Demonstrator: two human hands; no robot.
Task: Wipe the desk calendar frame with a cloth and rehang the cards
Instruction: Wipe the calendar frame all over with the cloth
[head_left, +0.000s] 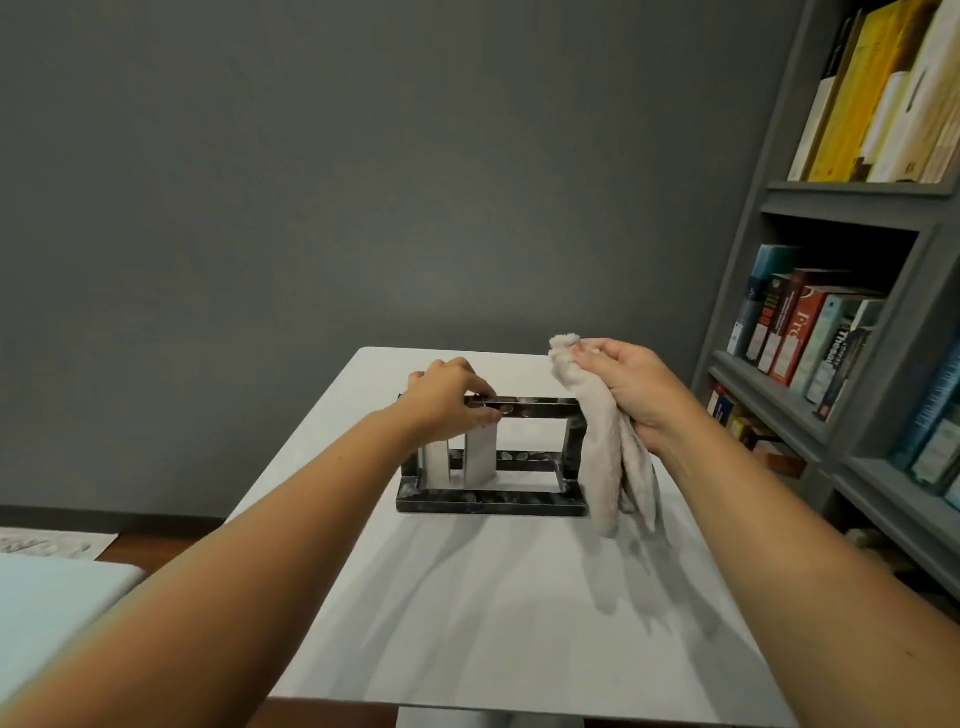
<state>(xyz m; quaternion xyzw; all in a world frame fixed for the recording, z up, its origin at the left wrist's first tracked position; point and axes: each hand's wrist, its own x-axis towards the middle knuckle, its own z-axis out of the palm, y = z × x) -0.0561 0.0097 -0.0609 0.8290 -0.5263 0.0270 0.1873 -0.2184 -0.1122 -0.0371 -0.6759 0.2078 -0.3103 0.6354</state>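
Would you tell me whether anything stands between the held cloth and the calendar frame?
Nothing visible: the cloth hangs from the right hand beside the frame's right post; the left hand and cards sit leftward.

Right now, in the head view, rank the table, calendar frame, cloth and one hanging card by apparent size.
1. table
2. calendar frame
3. cloth, bunched up, so its place against the frame is unsure
4. card

A white table (467, 623) bears the dark calendar frame (493, 501).
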